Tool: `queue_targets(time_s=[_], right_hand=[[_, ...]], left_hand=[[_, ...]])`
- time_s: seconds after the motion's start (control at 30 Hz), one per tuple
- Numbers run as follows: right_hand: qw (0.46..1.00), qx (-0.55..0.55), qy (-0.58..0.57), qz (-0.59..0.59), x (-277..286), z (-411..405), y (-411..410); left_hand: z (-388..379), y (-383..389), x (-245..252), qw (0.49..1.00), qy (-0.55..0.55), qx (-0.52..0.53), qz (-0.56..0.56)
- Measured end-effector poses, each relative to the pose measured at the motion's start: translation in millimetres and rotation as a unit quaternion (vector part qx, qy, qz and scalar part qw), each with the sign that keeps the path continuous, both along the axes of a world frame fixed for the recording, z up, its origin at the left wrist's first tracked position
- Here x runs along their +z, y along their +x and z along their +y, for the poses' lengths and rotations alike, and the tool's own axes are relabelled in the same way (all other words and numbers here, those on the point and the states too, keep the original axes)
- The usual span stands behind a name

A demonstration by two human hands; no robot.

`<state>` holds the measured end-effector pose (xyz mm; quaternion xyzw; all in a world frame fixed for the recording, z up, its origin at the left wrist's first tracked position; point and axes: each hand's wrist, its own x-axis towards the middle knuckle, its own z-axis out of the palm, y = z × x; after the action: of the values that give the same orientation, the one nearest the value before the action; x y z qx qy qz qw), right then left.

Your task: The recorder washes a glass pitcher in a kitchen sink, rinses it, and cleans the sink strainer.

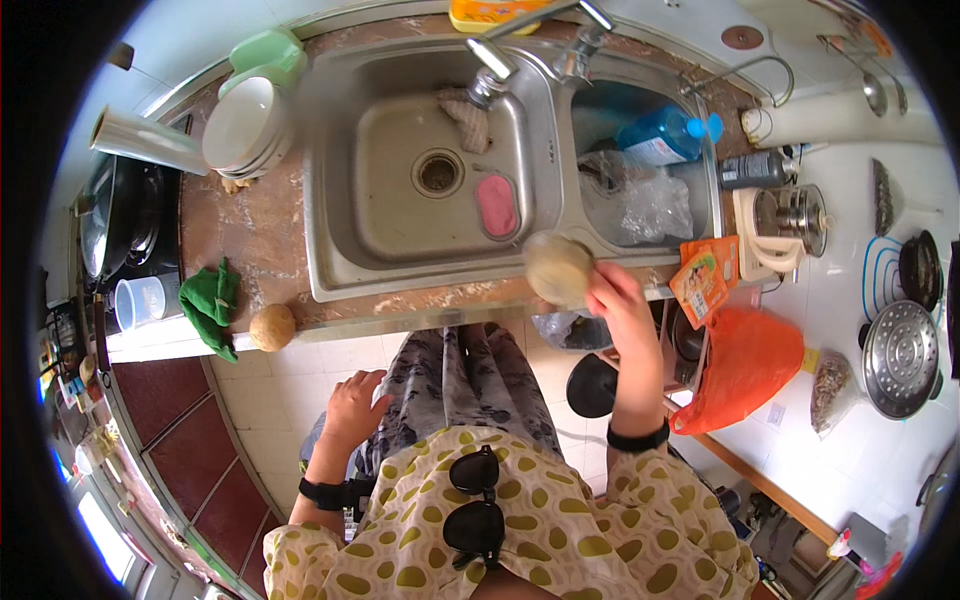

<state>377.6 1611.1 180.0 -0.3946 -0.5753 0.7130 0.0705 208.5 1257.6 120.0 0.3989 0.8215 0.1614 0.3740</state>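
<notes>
My right hand (616, 298) grips a round, tan-brown object (558, 268), blurred, over the sink's front edge at the right; it may be a root vegetable. My left hand (355, 405) hangs in front of my body, below the counter edge, with nothing in it. In the large basin of the steel sink (322, 225) lie a pink oval sponge (496, 207) and a crumpled striped cloth (466, 124), near the drain (437, 173). Another round tan object (272, 328) rests at the counter's front edge, beside a green cloth (210, 300).
The small basin holds a blue pump bottle (664, 135) and a clear plastic bag (656, 206). The tap (495, 64) reaches over the large basin. Stacked bowls (244, 127) stand at the left. Orange packets (701, 281) and a glass pot (791, 221) are at the right, above a red bag (742, 371).
</notes>
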Motion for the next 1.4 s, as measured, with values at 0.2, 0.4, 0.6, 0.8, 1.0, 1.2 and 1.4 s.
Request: queue_targets(time_s=[0.2,0.4,0.6,0.8,1.0,1.2,1.4], right_hand=[[0.928,0.178,0.282,-0.166,-79.9,1.3,-170.4],[0.833,0.231,0.38,-0.329,-161.4,1.4,-235.6],[0.81,0.289,0.342,-0.379,-222.4,-2.2,-251.7],[0.819,0.308,0.336,-0.348,-241.2,-2.4,-245.9],[0.905,0.221,0.248,-0.266,-232.8,25.4,-241.5],[0.974,0.013,0.063,-0.218,-208.5,52.9,-227.8],[0.956,-0.002,0.194,-0.219,-259.7,99.7,-243.2]], left_hand=[[-18.1,-34.8,-5.6,0.999,0.004,0.04,0.0],[-34.6,-53.1,-10.1,0.998,0.002,0.07,-0.007],[-53.5,-60.7,-11.6,0.993,-0.029,0.11,-0.035],[-50.0,-68.0,-12.7,0.993,-0.04,0.107,-0.041],[-36.2,-75.6,-13.2,0.995,-0.035,0.08,-0.037],[-28.7,-74.8,-13.9,0.997,-0.034,0.061,-0.033],[-28.0,-69.4,-15.3,0.997,-0.039,0.058,-0.036]])
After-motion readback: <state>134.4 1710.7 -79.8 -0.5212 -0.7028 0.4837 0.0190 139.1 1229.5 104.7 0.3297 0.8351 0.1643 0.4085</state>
